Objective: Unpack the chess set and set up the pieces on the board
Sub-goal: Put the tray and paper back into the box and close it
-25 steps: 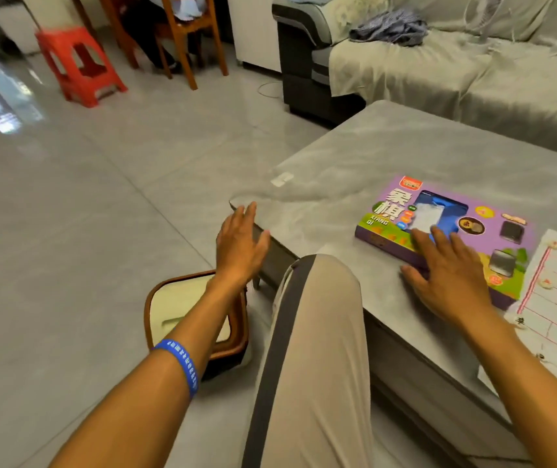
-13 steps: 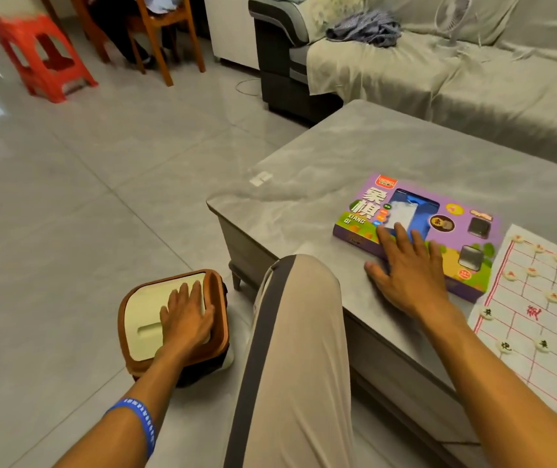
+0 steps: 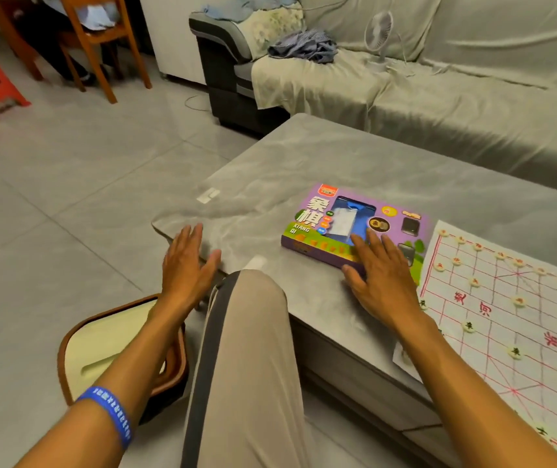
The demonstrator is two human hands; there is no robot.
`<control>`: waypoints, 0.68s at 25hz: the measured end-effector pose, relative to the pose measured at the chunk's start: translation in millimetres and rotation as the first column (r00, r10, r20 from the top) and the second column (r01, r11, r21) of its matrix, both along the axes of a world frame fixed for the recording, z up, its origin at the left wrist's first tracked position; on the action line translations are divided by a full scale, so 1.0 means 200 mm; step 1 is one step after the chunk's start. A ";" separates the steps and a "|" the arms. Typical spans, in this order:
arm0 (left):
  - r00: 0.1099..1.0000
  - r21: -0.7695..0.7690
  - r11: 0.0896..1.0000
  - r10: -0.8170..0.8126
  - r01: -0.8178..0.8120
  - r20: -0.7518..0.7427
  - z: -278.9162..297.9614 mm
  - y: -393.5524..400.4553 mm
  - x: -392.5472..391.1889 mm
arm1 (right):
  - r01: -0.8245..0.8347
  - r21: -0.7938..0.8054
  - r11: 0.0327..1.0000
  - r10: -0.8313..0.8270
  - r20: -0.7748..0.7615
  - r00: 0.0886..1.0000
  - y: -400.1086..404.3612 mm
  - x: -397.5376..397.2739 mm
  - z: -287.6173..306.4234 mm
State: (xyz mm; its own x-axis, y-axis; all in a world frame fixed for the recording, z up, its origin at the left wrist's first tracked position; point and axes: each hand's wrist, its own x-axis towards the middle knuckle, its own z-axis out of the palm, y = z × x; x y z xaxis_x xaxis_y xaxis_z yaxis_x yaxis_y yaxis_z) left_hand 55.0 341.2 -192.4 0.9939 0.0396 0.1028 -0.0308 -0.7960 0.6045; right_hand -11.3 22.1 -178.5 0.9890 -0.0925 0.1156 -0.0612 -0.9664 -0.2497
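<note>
- Right hand (image 3: 380, 275): fingers straight and spread, lying flat on the near corner of the xiangqi box (image 3: 354, 228); it grips nothing, and the flat press is probably there to steady the box or slide it along the table
- Left hand (image 3: 186, 265): fingers straight and slightly apart, empty, raised over the floor just short of the table corner (image 3: 169, 228); whether it touches the edge cannot be told
- Xiangqi box: purple printed carton, lying flat and closed on the grey marble-look coffee table (image 3: 338, 157), printed face up; its long axis runs from near-left to far-right, and the title end points toward the table's left corner
- Paper xiangqi board (image 3: 506, 325): spread flat just to the right of the box, its left edge close beside the carton, overhanging the near table edge; red grid lines run obliquely to that edge
- Xiangqi pieces (image 3: 518, 300): small pale discs already sitting on grid intersections, so set-up appears largely done
- Low stool (image 3: 108, 346): brown-rimmed with a cream seat, on the floor under the left forearm
- Sofa (image 3: 439, 106): draped in grey cloth beyond the table, a small desk fan (image 3: 380, 35) standing on it
</note>
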 end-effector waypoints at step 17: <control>0.652 0.393 0.554 -0.738 0.734 -0.177 0.25 -1.11 0.09 | 0.176 0.050 0.983 -0.178 0.040 0.983 -0.39 -0.35 0.13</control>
State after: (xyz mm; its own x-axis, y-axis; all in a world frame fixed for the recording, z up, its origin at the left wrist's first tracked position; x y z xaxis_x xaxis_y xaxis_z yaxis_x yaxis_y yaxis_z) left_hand 74.0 118.9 -143.2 0.6572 -0.7507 -0.0670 -0.7203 -0.6517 0.2376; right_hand -82.1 -55.8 -152.8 0.9505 -0.2719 0.1502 -0.2181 -0.9286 -0.3003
